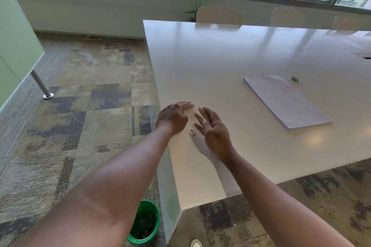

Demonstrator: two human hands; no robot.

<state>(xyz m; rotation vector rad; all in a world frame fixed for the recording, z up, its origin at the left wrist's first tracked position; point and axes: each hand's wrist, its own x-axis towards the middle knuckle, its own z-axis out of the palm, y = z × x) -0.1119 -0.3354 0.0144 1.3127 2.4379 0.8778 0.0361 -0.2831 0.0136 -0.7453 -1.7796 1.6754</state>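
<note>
Loose, featherlight crumbs (192,132) on the desk (220,62), between left grip (174,116) and right grip (213,130), both spread apart and empty, likely want sweeping, not pinching.

Dark crumbs (192,132) — tiny loose cluster, scattered flat on the white worktop (220,62) — centre of frame, slightly low.

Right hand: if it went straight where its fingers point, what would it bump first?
The right hand would probably meet the fingertips of the left hand first, just ahead over the table; depth is unclear, so it might pass them.
</note>
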